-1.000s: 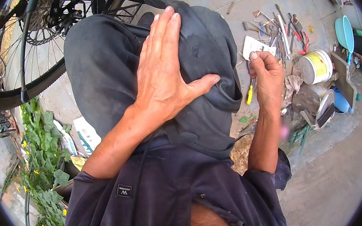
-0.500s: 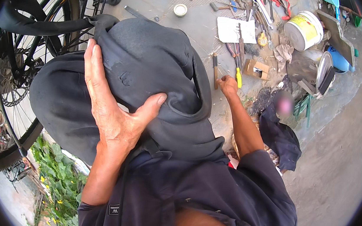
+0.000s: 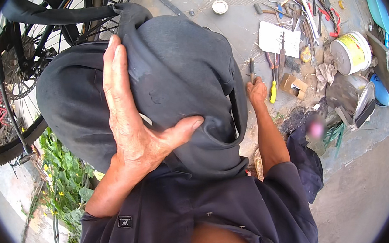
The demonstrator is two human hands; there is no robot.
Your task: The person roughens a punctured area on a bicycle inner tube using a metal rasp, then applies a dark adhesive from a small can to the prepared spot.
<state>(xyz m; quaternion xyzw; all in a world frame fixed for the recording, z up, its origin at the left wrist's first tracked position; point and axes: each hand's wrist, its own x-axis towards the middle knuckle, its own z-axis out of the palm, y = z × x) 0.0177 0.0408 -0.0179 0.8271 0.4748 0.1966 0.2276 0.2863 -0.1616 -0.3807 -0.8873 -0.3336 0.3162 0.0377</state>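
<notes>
My left hand (image 3: pixel 135 136) lies over my dark-clad knees, its fingers stretched together and its thumb spread wide. Beneath it, a black rubber inner tube (image 3: pixel 72 15) comes across from the bicycle and drapes over my leg, with a scuffed patch (image 3: pixel 142 77) beside my fingers. My right hand (image 3: pixel 257 90) reaches down to the ground, fingers closed around the near end of a slim tool (image 3: pixel 251 66) with a dark tip. The rest of that tool is hidden in the hand. A yellow-handled screwdriver (image 3: pixel 273 92) and red-handled pliers (image 3: pixel 272 62) lie right of it.
A bicycle wheel (image 3: pixel 19 147) stands at left, above leafy plants (image 3: pixel 66 180). Wrenches and other tools surround a white sheet (image 3: pixel 275 38) at upper right. Nearby are a small cardboard box (image 3: pixel 293 86), a white bucket (image 3: pixel 350 54), a round tin (image 3: pixel 220 7) and a turquoise basin (image 3: pixel 377 12).
The view has shifted, so the ground things sit farther right. My right hand has closed on the slim tool, which now stands at a different tilt. My left hand keeps its place.
</notes>
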